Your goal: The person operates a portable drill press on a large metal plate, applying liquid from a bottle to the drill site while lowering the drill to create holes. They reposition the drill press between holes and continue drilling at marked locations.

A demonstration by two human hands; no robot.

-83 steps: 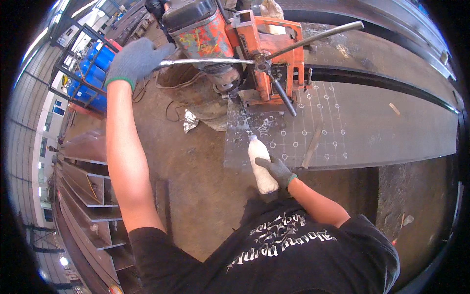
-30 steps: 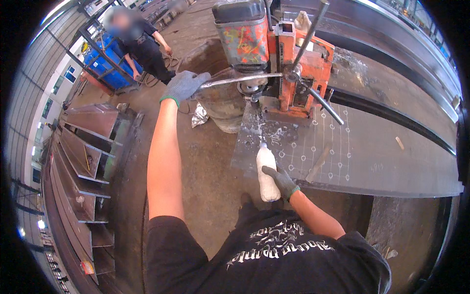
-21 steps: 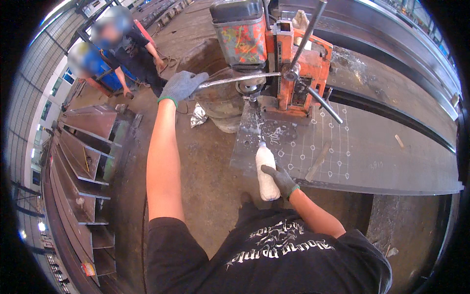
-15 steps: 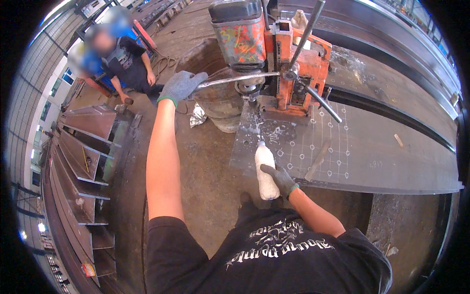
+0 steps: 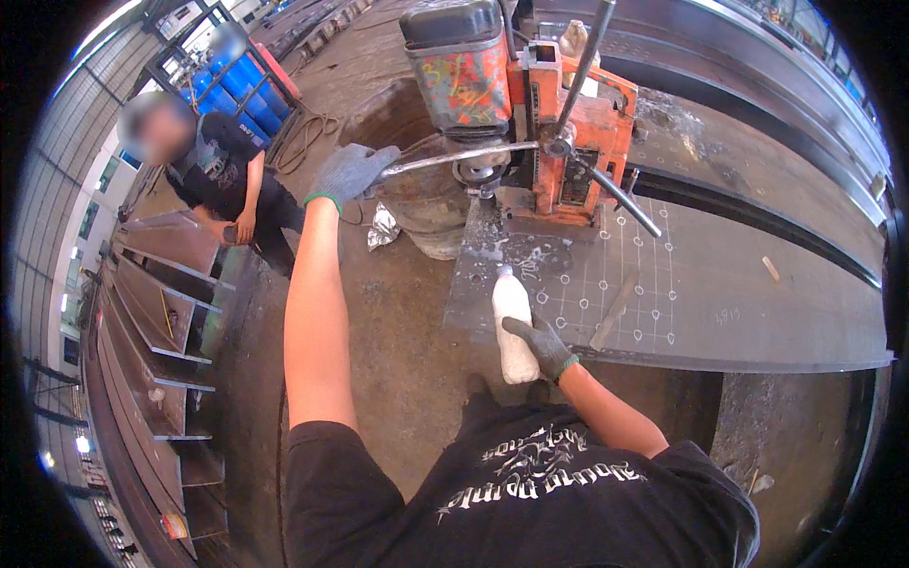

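Note:
My left hand (image 5: 352, 173), in a grey knit glove with a green cuff, is closed round the end of a long metal feed handle (image 5: 454, 156). That handle runs to the hub of an orange drill press (image 5: 578, 161) standing on a steel plate (image 5: 739, 322). The drill's motor (image 5: 462, 80) hangs over the plate's near left corner, with its chuck (image 5: 481, 173) below. In my gloved right hand (image 5: 542, 346) is a plastic bottle (image 5: 512, 327) of whitish fluid, its tip tilted away from me toward the wet patch under the chuck.
Chalk circles and grid lines mark the plate, where a flat metal strip (image 5: 615, 310) lies. Behind the drill stands a rusty drum (image 5: 407, 189), with crumpled foil (image 5: 383, 225) nearby. Steel sections (image 5: 161, 312) are stacked at left. A co-worker (image 5: 227, 180) stands beyond them, near blue cylinders (image 5: 248, 95).
The co-worker has shifted left and nearer, beside the stacked steel. A thin pale streak between the bottle tip and the chuck no longer shows. Both my hands keep nearly the same places.

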